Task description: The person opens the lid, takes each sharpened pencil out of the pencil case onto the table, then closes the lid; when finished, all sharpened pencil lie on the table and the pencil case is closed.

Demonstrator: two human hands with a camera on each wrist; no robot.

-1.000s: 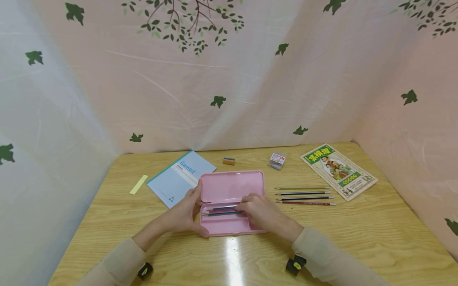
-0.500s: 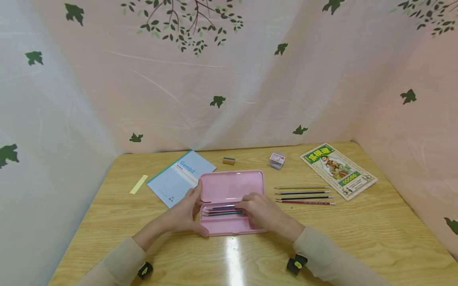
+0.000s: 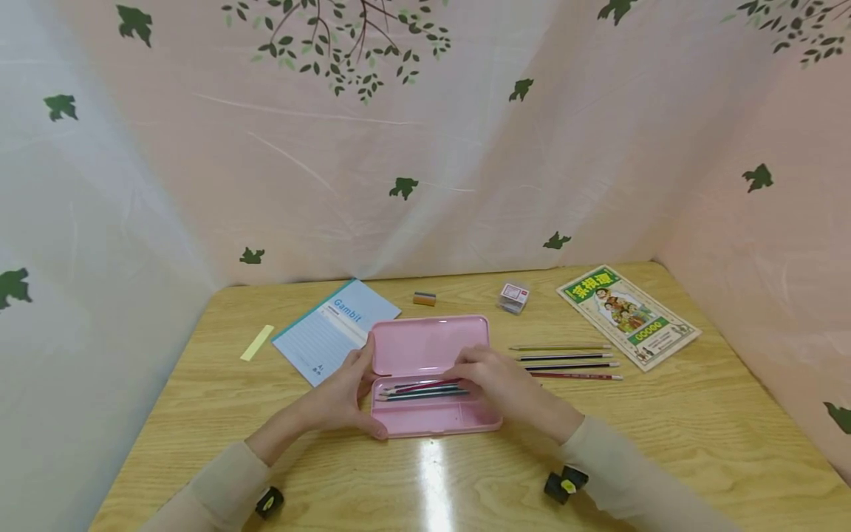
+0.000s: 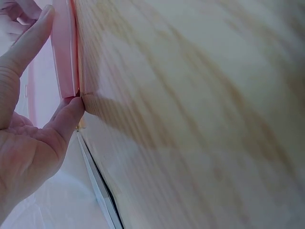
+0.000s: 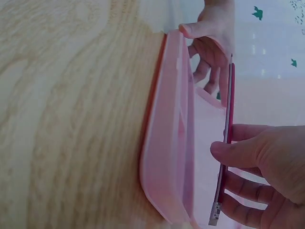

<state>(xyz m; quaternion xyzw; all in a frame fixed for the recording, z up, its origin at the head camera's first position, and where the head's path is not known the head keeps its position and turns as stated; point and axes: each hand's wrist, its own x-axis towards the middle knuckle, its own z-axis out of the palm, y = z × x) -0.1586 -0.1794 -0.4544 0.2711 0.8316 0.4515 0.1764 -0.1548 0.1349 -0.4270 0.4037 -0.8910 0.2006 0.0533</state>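
Note:
An open pink pencil case (image 3: 415, 425) lies on the table with its lid tipped back. My left hand (image 3: 339, 399) holds its left end, thumb at the front corner and fingers by the hinge side. Over the case's right part, my right hand (image 3: 495, 384) pinches a dark red pencil (image 5: 229, 105) between thumb and fingers. That pencil's metal end shows below the fingers in the right wrist view. Dark pencils (image 3: 425, 396) lie in the long rear compartment, their right ends hidden by the right hand. The left wrist view shows left fingertips against the case (image 4: 64, 47).
Several pencils (image 3: 568, 357) lie in a row to the right, near an illustrated booklet (image 3: 628, 318). Behind are a small clear box (image 3: 513, 298) and an orange-and-grey block (image 3: 424, 298). A blue notebook (image 3: 326, 332) and a yellow strip (image 3: 257, 343) lie left.
My right hand has moved slightly right and up, and the red pencil it pinches has come up from among the others. The left hand and case have stayed in place.

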